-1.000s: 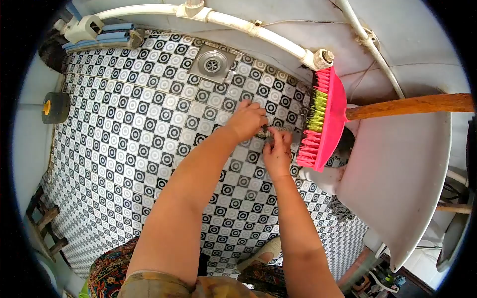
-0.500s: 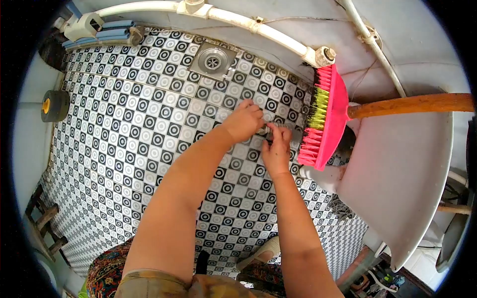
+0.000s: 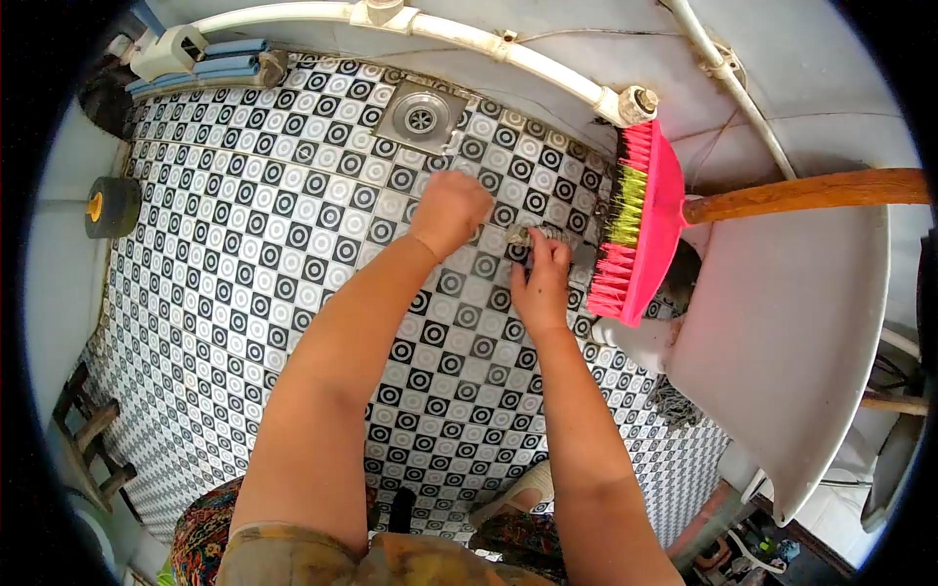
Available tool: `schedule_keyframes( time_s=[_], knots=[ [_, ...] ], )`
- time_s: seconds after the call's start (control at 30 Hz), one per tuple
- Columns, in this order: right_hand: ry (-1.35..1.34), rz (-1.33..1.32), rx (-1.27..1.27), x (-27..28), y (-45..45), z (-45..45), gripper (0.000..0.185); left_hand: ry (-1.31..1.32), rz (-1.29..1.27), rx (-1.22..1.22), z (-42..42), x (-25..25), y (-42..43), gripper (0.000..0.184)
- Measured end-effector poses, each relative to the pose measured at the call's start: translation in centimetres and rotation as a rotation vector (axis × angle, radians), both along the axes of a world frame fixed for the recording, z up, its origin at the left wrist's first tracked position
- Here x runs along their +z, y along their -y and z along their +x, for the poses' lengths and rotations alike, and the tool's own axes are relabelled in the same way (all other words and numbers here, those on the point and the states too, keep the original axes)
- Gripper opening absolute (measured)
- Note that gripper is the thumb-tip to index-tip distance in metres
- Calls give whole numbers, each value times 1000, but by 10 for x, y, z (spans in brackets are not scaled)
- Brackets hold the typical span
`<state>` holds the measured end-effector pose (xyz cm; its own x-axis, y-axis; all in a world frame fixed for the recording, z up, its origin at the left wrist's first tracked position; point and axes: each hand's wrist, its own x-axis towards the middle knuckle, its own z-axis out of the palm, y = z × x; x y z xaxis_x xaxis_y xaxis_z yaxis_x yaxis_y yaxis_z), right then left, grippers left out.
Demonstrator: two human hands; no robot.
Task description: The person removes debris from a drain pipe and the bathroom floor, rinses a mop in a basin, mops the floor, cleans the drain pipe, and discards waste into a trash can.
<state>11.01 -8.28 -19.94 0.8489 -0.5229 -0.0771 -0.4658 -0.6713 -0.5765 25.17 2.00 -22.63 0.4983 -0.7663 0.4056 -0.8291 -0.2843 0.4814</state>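
My left hand (image 3: 451,210) is curled closed above the checkered tile floor, apart from my right hand. Whatever its fingers may hold is hidden. My right hand (image 3: 543,293) has its thumb and fingers bent around the near side of a small, clear, ridged bottle-like object (image 3: 519,234). This object has a dull greyish end pointing left, and its other end runs toward the broom. Its exact kind is not plain to see.
A metal floor drain (image 3: 420,119) lies beyond my left hand. At the right, a pink broom (image 3: 664,225) with a wooden handle leans by a large white basin (image 3: 782,332). White pipes (image 3: 469,35) run along the wall. A blue sponge mop (image 3: 225,66) sits at the upper left.
My left hand has pulled away from the clear object, to the left and slightly up, and is now closed. My right hand stays at the object, nearly in place.
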Motion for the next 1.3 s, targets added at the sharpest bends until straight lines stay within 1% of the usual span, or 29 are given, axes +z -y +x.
schedule_keyframes(
  time_s=[0.07, 0.13, 0.17, 0.2, 0.27, 0.33, 0.37, 0.4, 0.47, 0.5, 0.53, 0.57, 0.6, 0.67, 0.73, 0.8, 0.83, 0.9, 0.93, 0.97, 1.0, 1.03, 1.07, 1.13, 1.17, 1.2, 1.23, 1.27, 1.3],
  knots=[
    [-1, 24, -9, 3, -2, -2, 48, -136, -138, 171, 1, 1, -2, 1],
    [22, 32, -17, 10, -8, -8, 50, -151, -140, 185, 1, 4, -4, 2],
    [-26, 69, 26, 17, -11, -13, 54, -169, -140, 200, 0, 6, -5, 3],
    [-28, 61, 21, 18, -13, -19, 54, -172, -148, 194, 1, 6, -6, 3],
    [15, -34, 173, 20, -19, -38, 49, -143, -100, 183, -1, 3, -9, 4],
    [-33, 26, 238, 27, -22, -60, 44, -119, -85, 168, -3, 5, -12, 6],
    [-52, 98, 248, 37, -23, -67, 38, -116, -77, 156, -4, 6, -13, 6],
    [-134, 28, 290, 41, -23, -76, 36, -111, -68, 145, -4, 6, -14, 6],
    [-214, 96, 249, 55, -21, -90, 32, -91, -79, 136, -7, 7, -16, 6],
    [-215, 83, 239, 60, -19, -98, 32, -66, -74, 135, -8, 7, -19, 6],
    [-234, 49, 283, 66, -14, -107, 31, -65, -89, 125, -9, 8, -23, 6],
    [-254, 8, 323, 71, -9, -115, 30, -68, -43, 139, -12, 9, -26, 7],
    [-236, 48, 360, 76, -4, -126, 28, -71, -15, 147, -13, 10, -24, 7],
    [-219, -31, 406, 106, -3, -139, 30, -63, -48, 128, -14, 5, -24, 7],
    [-313, -19, 485, 148, -9, -146, 32, -57, -9, 126, -17, 8, -24, 7],
    [-450, 67, 495, 195, -17, -145, 31, -33, -25, 122, -19, 13, -21, 7],
    [-411, 50, 545, 208, -17, -148, 34, -24, -49, 116, -21, 17, -14, 7],
    [-348, 16, 551, 235, -18, -155, 35, -88, -82, 109, -21, 17, -15, 7],
    [-284, 9, 567, 246, -21, -157, 36, -77, -44, 112, -19, 18, -13, 8],
    [-285, -11, 554, 257, -24, -162, 36, -10, -83, 137, -20, 25, -13, 9],
    [-283, -22, 552, 268, -26, -165, 36, -9, -108, 90, -15, 25, -12, 8],
    [-317, -13, 543, 282, -31, -168, 35, 43, -104, 88, -16, 43, -14, 5],
    [-348, -1, 538, 297, -37, -170, 34, 28, -72, 71, -12, 50, -17, 4],
    [-393, 167, 503, 324, -52, -177, 34, 77, -95, 104, -3, 52, -23, 5],
    [-359, 204, 530, 331, -60, -178, 34, 76, -26, 113, 2, 63, -27, 5],
    [-305, 246, 432, 336, -66, -180, 29, 71, -83, 128, 7, 67, -29, 3],
    [-261, 283, 328, 336, -69, -182, 24, 99, -38, 157, 16, 72, -33, 3],
    [-247, 300, 333, 332, -68, -184, 24, 123, 0, 181, 25, 82, -35, 4],
    [-245, 280, 309, 328, -64, -186, 31, 100, -6, 229, 36, 93, -37, 4]
  ],
)
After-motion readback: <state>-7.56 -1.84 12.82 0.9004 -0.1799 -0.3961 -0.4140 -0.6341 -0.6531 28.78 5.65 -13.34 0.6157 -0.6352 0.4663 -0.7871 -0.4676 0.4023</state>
